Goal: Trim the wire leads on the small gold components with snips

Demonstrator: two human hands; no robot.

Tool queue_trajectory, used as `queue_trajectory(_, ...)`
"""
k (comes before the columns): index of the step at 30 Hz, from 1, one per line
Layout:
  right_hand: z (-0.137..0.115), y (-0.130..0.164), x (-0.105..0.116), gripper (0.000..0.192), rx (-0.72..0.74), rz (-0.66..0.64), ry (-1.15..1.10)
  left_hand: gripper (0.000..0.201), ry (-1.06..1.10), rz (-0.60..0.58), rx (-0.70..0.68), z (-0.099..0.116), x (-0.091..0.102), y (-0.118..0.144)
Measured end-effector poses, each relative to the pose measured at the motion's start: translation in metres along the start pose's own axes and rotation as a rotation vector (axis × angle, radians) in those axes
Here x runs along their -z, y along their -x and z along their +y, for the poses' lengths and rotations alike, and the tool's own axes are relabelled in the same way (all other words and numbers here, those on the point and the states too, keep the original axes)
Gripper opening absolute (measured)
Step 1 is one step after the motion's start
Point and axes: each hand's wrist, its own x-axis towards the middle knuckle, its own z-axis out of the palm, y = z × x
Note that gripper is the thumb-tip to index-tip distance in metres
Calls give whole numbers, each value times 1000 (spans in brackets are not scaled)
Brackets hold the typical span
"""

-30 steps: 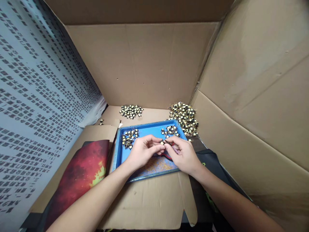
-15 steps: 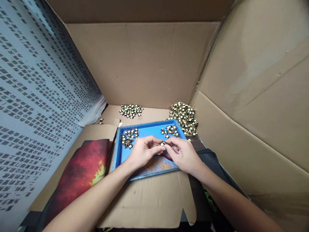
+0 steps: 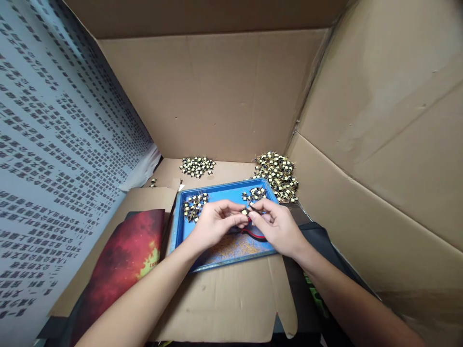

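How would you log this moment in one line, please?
left hand: holds small component | right hand: close at it, grip unclear | below: blue tray, red-and-black handle

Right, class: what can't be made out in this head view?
In the head view:
Small part: fine detail too small, partly covered by the left hand.
Red-handled tool: one end hidden by the left hand.
Large pile: inner pieces buried under others.
Red mat: lettering too small to read.

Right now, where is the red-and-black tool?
In the head view, the red-and-black tool shows in the blue tray, right of centre, between the left hand and right hand, just beyond the orange scraps.
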Motion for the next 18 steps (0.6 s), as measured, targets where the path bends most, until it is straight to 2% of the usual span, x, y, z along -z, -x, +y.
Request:
queue_trajectory(2,5,-1,-1,22,-46,25,-155,42,40,-21,18,2,-1,0)
queue_trajectory(4,8,-2,-3,27,-67,29,-218,43,56,-52,25,3,-1,0)
queue_trajectory(18,7,-2,-11,33,-95,35,-259,37,37,-105,1,5,-1,6)
